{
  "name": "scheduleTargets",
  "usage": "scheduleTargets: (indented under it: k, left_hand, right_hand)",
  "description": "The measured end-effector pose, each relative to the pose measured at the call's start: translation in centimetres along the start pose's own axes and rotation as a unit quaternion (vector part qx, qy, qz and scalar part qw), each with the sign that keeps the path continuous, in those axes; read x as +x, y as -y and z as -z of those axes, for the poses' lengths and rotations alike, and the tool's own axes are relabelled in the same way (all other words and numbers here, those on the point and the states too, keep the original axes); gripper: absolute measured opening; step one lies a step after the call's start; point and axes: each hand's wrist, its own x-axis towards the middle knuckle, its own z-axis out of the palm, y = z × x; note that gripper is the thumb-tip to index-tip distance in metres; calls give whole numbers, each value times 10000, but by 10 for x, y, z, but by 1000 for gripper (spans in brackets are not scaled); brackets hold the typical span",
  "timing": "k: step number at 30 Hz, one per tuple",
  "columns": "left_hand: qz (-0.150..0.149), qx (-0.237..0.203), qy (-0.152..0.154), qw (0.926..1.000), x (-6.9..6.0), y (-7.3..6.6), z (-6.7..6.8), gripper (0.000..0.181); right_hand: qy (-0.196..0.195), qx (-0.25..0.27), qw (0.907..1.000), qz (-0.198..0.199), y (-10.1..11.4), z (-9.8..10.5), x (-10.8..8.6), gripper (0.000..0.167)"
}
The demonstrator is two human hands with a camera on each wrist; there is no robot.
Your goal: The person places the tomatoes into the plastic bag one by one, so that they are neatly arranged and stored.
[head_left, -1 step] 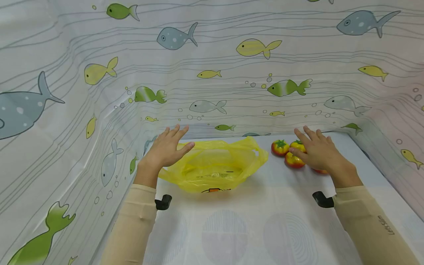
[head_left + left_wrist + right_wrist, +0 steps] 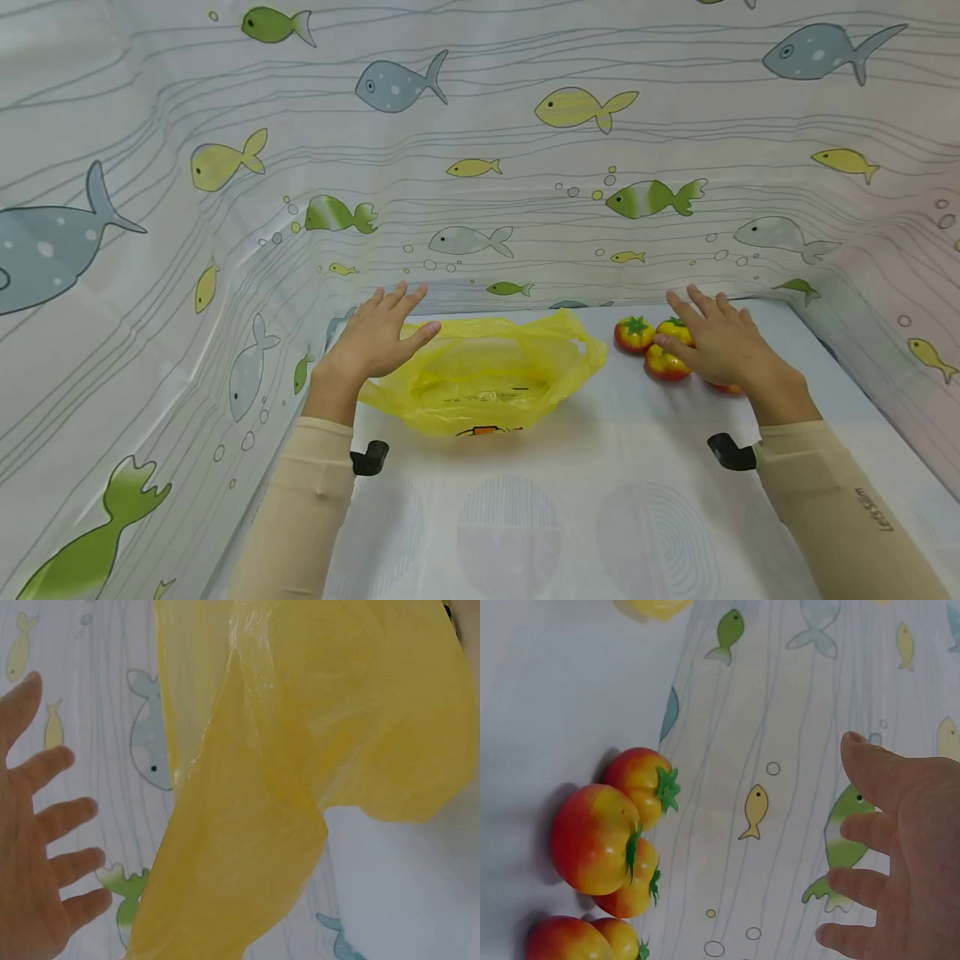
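A yellow translucent plastic bag (image 2: 487, 375) stands with its mouth spread on the table, left of centre. My left hand (image 2: 382, 333) is beside its left edge, fingers spread; the left wrist view shows a gap between that hand (image 2: 37, 840) and the bag (image 2: 247, 787). Several red-yellow tomatoes with green tops (image 2: 667, 363) lie at the right. My right hand (image 2: 723, 342), fingers apart and holding nothing, is over them in the head view, partly hiding some. In the right wrist view the tomatoes (image 2: 596, 840) are clustered well apart from the hand (image 2: 922, 855).
A white table (image 2: 585, 500) with pale circle patterns lies below. Fish-printed sheeting (image 2: 495, 200) rises behind it and along both sides. Black pieces (image 2: 371, 458) jut from the inner side of each wrist.
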Motion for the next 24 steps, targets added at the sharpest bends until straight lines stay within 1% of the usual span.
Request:
scheduleTargets:
  k: [7,11,14,17,19,21,24]
  left_hand:
    - [-19,2,-46,10000,-2,1,0,77]
    - [-41,-31,-76,10000,-2,1,0,78]
    - [-49,-22,-100,9999,-4,3,-1,78]
    - [-76,-6,-77,9999,-7,4,-3,77]
    - [-169,-61,-118,9998,-9,4,-6,77]
    - [-320,-163,-192,9992,-10,4,-10,76]
    - [-631,-327,-356,9968,-13,3,-18,73]
  right_hand:
    - [39,84,10000,14,1,-1,0,97]
    - [-11,18,10000,24,1,0,-1,96]
    - [-102,-63,9999,111,6,1,0,94]
    - [-136,-67,9997,190,16,2,1,92]
    - [-217,-86,9994,252,23,4,0,91]
    - [-382,-59,9986,355,33,6,-1,89]
    - [-848,62,9937,727,51,6,-4,82]
